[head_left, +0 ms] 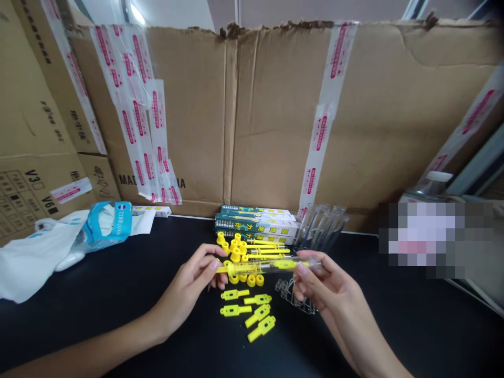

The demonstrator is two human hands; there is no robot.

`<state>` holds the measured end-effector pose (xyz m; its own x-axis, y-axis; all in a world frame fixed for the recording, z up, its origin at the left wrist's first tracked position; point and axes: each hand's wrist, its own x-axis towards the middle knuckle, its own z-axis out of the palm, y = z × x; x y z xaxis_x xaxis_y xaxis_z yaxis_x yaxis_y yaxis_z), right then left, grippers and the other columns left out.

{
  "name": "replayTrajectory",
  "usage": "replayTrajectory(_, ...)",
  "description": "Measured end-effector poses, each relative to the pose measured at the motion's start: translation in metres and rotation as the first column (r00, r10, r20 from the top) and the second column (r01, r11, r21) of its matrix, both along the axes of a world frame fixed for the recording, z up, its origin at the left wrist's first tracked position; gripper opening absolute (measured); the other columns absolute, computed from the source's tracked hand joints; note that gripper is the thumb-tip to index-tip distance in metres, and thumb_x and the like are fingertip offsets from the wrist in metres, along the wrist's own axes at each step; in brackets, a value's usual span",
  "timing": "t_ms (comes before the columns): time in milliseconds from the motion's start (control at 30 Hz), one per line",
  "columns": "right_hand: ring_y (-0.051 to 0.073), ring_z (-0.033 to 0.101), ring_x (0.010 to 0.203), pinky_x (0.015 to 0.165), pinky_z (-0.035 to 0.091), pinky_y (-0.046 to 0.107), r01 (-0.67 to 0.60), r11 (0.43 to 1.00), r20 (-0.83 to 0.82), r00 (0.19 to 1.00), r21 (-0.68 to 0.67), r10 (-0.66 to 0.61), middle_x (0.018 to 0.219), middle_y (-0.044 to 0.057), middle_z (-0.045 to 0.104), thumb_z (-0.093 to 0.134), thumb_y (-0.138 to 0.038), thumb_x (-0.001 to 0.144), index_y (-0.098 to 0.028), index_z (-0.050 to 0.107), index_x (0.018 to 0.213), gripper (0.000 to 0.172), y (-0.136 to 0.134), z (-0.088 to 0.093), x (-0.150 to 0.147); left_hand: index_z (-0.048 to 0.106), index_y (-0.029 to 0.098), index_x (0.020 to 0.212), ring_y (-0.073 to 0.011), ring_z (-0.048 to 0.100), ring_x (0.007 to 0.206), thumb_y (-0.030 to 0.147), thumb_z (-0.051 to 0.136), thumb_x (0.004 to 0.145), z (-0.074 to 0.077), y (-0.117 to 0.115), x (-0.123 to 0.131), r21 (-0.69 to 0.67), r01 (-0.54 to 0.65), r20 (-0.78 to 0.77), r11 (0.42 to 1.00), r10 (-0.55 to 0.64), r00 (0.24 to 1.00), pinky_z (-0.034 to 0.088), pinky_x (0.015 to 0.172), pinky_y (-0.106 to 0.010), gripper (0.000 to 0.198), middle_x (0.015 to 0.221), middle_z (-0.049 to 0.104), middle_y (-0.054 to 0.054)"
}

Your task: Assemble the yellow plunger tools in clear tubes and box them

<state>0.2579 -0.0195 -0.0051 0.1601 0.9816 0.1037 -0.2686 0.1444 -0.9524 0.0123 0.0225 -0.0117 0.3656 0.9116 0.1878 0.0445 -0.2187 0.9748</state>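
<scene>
At lower centre, flat yellow plastic tabs (248, 312) lie loose on the black surface (118, 294). Just above them, both hands pinch a clear plastic tube with a yellow insert (268, 266), held level: the left hand (195, 281) grips its yellow end, the right hand (321, 289) its clear end. If either pinch slips, the tube would likely drop and scatter the tabs and the small yellow round caps (236, 252) beyond. Farther back, the brown cardboard wall (275, 121) reads "MAD", partly under tape. The brown carton (27, 173) at left shows "V3" and "V6".
</scene>
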Motion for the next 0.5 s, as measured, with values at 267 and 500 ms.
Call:
replayTrajectory(267, 0.008, 0.055, 0.058, 0.056, 0.047, 0.019, -0.027, 1.000, -0.069, 0.997, -0.001, 0.027, 0.072, -0.003, 0.059, 0.083, -0.039, 0.075, -0.021, 0.066, 0.098, 0.034, 0.0005, 0.0023, 0.0017, 0.053, 0.020, 0.112, -0.0160, 0.062, 0.069, 0.046, 0.064, 0.091, -0.0033, -0.0007, -0.0009, -0.020, 0.115, 0.053, 0.993, -0.114, 0.992, 0.046, 0.069, -0.029, 0.035, 0.078, 0.064, -0.001)
replayTrajectory(500, 0.009, 0.055, 0.059, 0.056, 0.047, 0.019, 0.007, 1.000, -0.073, 0.997, 0.028, -0.005, 0.072, -0.003, 0.058, 0.084, -0.039, 0.074, -0.022, 0.067, 0.101, 0.036, -0.0003, 0.0009, 0.0055, 0.043, 0.020, 0.133, -0.0122, 0.052, 0.056, 0.044, 0.042, 0.102, -0.0095, -0.0002, -0.0041, 0.125, 0.109, -0.077, 0.986, -0.100, 0.992, 0.043, 0.064, -0.029, 0.039, 0.084, 0.069, -0.005)
